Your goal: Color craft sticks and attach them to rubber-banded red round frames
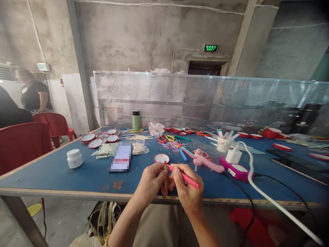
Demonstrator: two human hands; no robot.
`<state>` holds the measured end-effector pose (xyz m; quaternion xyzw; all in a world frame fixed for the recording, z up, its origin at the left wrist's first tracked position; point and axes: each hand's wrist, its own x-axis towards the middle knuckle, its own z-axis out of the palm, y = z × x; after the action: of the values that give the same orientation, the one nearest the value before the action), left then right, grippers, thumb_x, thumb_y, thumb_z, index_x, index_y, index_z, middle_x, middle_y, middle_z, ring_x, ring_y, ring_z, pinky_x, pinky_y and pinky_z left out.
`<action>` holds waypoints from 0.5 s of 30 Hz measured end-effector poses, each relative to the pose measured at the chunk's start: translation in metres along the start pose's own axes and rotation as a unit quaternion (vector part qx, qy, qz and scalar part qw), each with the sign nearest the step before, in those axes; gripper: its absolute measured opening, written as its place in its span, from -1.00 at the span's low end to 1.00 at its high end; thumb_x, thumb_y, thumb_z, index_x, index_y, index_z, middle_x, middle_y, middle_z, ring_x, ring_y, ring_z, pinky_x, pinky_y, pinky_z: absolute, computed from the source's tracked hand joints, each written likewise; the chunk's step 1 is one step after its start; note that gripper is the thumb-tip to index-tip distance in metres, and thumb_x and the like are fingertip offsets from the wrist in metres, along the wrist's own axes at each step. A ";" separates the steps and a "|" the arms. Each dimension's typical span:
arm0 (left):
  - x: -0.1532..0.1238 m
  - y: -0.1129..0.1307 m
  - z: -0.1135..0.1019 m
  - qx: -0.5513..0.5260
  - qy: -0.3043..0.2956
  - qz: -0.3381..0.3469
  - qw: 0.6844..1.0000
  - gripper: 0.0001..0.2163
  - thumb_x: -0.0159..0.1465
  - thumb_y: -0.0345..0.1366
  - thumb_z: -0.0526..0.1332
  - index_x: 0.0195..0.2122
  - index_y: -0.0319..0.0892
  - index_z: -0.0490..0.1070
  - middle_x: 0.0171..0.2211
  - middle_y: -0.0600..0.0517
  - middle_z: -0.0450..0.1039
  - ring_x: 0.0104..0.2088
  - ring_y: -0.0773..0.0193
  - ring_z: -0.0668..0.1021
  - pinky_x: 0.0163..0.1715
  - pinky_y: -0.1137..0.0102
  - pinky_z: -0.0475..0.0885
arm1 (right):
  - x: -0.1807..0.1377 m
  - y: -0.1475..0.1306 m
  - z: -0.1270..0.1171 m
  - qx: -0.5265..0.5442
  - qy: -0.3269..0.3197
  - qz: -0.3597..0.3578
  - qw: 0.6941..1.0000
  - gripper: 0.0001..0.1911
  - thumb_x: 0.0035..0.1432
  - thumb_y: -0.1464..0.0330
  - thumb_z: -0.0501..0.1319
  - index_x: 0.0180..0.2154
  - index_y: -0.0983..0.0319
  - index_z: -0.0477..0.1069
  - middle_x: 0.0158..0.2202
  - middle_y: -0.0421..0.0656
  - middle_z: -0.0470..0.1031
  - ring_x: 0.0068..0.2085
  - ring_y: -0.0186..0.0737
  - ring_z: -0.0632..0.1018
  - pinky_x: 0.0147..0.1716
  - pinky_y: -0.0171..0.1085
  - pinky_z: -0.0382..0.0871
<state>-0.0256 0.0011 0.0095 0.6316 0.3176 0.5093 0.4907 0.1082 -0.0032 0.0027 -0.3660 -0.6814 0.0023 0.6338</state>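
Observation:
My left hand (151,179) pinches a flat wooden craft stick (166,180) upright at the table's front edge. The stick's top end is red. Closed around a pinkish-red marker pen (190,179), my right hand (189,192) holds the pen's tip against or very close to the stick's upper end; which of the two I cannot tell. Just beyond my fingers lies a round white disc with a red rim (161,158). A pink glue gun (205,162) rests on the table to the right of my hands.
A phone (121,157) and a white jar (74,158) stand left. Scissors (169,138) and a paper cup of markers (224,144) are farther back. A white cable (272,197) leaves the purple power strip (235,169) over the right edge. A perforated metal screen (154,96) borders the back.

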 end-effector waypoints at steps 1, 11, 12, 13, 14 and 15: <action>0.000 0.000 0.000 0.001 0.001 0.000 1.000 -0.78 0.31 -0.17 0.13 -0.44 -0.14 0.28 -0.62 0.09 0.49 -0.68 0.37 0.48 -0.60 0.51 0.32 | 0.000 0.000 0.000 -0.002 0.001 -0.003 1.000 -0.77 0.36 0.34 0.11 -0.33 0.21 0.47 -0.51 -0.21 0.53 -0.52 -0.31 0.55 -0.51 -0.36 0.40; 0.000 0.000 0.000 0.000 -0.002 0.003 1.000 -0.79 0.32 -0.19 0.12 -0.44 -0.15 0.28 -0.63 0.10 0.49 -0.67 0.37 0.48 -0.62 0.52 0.31 | 0.000 0.001 0.000 0.005 0.003 -0.008 1.000 -0.79 0.35 0.36 0.12 -0.32 0.22 0.48 -0.51 -0.22 0.53 -0.51 -0.31 0.55 -0.48 -0.36 0.40; 0.000 0.000 0.000 0.000 -0.002 0.003 1.000 -0.79 0.32 -0.20 0.12 -0.44 -0.15 0.28 -0.64 0.11 0.48 -0.68 0.38 0.48 -0.61 0.52 0.32 | 0.000 0.001 0.000 0.002 0.003 -0.011 1.000 -0.79 0.35 0.36 0.12 -0.32 0.22 0.48 -0.51 -0.22 0.53 -0.51 -0.31 0.55 -0.47 -0.36 0.40; 0.000 0.000 0.000 0.000 -0.003 0.002 1.000 -0.79 0.32 -0.20 0.12 -0.44 -0.15 0.28 -0.64 0.11 0.48 -0.68 0.38 0.47 -0.61 0.52 0.32 | 0.000 0.000 0.000 0.001 0.004 -0.012 1.000 -0.79 0.35 0.37 0.12 -0.32 0.22 0.48 -0.51 -0.22 0.53 -0.51 -0.31 0.55 -0.47 -0.36 0.40; 0.000 0.000 0.000 0.000 -0.003 0.000 1.000 -0.79 0.32 -0.20 0.12 -0.44 -0.15 0.28 -0.64 0.11 0.48 -0.68 0.38 0.47 -0.61 0.52 0.33 | 0.000 0.000 0.000 0.001 0.006 -0.010 1.000 -0.79 0.35 0.37 0.12 -0.33 0.22 0.47 -0.51 -0.22 0.53 -0.51 -0.30 0.55 -0.46 -0.36 0.41; 0.000 0.000 0.000 0.000 -0.003 -0.002 1.000 -0.79 0.32 -0.20 0.12 -0.43 -0.15 0.28 -0.63 0.10 0.49 -0.68 0.39 0.47 -0.61 0.53 0.33 | 0.000 0.001 0.000 0.002 0.008 -0.007 1.000 -0.79 0.35 0.37 0.12 -0.33 0.22 0.47 -0.51 -0.21 0.53 -0.50 -0.30 0.55 -0.45 -0.36 0.41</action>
<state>-0.0259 0.0009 0.0092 0.6326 0.3170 0.5065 0.4927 0.1083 -0.0029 0.0022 -0.3601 -0.6786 -0.0034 0.6402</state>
